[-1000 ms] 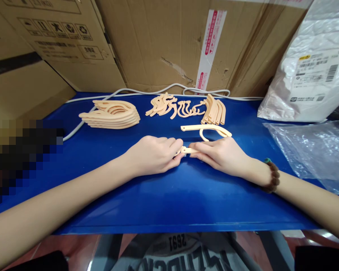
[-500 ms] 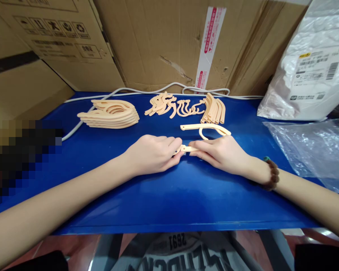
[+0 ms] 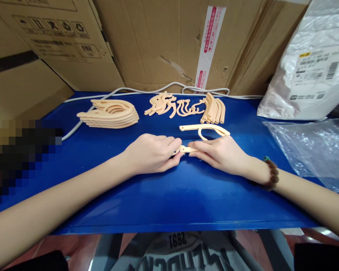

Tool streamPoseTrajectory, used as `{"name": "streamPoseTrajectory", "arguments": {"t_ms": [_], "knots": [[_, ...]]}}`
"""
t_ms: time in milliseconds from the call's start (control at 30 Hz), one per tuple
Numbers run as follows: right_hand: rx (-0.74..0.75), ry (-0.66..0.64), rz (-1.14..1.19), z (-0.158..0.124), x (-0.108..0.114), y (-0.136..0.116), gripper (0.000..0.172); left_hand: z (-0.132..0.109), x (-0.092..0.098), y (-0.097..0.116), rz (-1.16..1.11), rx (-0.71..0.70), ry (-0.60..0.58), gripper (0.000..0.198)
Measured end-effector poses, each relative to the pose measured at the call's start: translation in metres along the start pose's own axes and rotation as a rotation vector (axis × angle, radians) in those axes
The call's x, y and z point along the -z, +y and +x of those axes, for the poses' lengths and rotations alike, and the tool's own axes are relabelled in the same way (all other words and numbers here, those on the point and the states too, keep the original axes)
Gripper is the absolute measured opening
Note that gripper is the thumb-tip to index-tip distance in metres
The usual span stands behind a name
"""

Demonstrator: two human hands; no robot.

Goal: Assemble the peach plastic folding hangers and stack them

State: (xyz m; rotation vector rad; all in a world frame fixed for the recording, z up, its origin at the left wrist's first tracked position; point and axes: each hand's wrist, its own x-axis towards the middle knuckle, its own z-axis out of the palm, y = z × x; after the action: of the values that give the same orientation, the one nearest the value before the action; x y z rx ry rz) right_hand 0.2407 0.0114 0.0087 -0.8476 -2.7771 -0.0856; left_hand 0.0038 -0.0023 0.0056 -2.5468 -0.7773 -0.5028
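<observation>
My left hand point(image 3: 154, 153) and my right hand point(image 3: 219, 152) rest on the blue table point(image 3: 164, 195), fingertips meeting. Both pinch a small peach plastic piece point(image 3: 186, 149) between them; most of it is hidden by the fingers. Just behind my right hand lies a peach hanger arm with a hook point(image 3: 206, 130). A bead bracelet point(image 3: 271, 175) sits on my right wrist.
At the back lie a stack of peach hanger arms point(image 3: 110, 113), a heap of small hooks point(image 3: 172, 105) and a row of curved pieces point(image 3: 214, 109). A white cable point(image 3: 147, 90) runs along cardboard boxes point(image 3: 164, 41). A white parcel bag point(image 3: 307, 71) and clear plastic bag point(image 3: 310, 150) sit right.
Both hands stay pinched on the small piece; only a slight shift of the view.
</observation>
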Motion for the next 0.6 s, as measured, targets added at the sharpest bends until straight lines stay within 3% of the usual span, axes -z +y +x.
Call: {"name": "streamPoseTrajectory", "arguments": {"t_ms": [300, 600], "knots": [[-0.003, -0.018, -0.024, 0.0005, -0.0002, -0.0008, 0.051, 0.0002, 0.0021, 0.0022, 0.04, -0.018, 0.002, 0.027], [0.0, -0.017, -0.037, -0.0008, -0.0001, -0.0018, 0.044, -0.0035, -0.0009, 0.0032, -0.134, 0.074, -0.055, 0.024]]}}
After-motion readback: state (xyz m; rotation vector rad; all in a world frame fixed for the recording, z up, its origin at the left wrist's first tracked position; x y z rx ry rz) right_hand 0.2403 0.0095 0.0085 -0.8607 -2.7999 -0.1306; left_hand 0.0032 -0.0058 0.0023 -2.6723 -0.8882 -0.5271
